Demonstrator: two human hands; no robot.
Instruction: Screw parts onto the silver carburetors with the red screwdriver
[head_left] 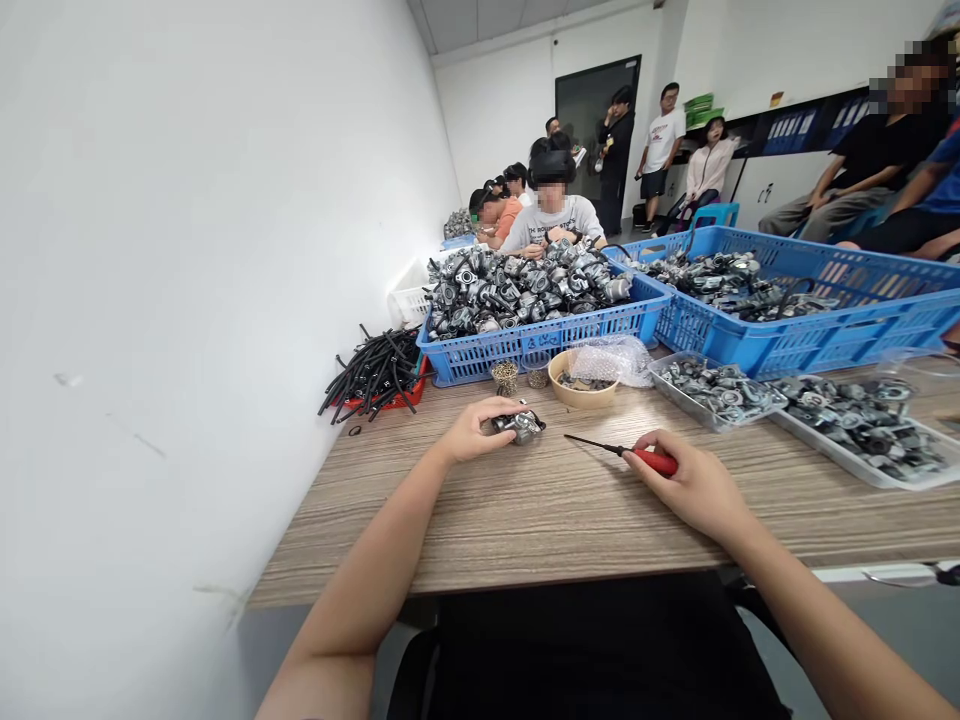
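My left hand (480,430) is closed around the left side of a small silver metal part (523,427), which rests on the wooden table (480,530). To the right, my right hand (686,485) grips the red handle of a screwdriver (654,461). Its thin dark shaft points left toward the metal part, and the tip is apart from it. Just behind the part stand a small cup of brass-coloured pieces (505,377) and a round tan bowl (583,398) with small dark pieces inside.
Behind are a blue crate (480,362) heaped with metal parts and another blue crate (825,345). Black hoses (375,370) fill a red tray at left. Clear trays (720,422) of parts stand right. People sit and stand beyond; a wall borders the left.
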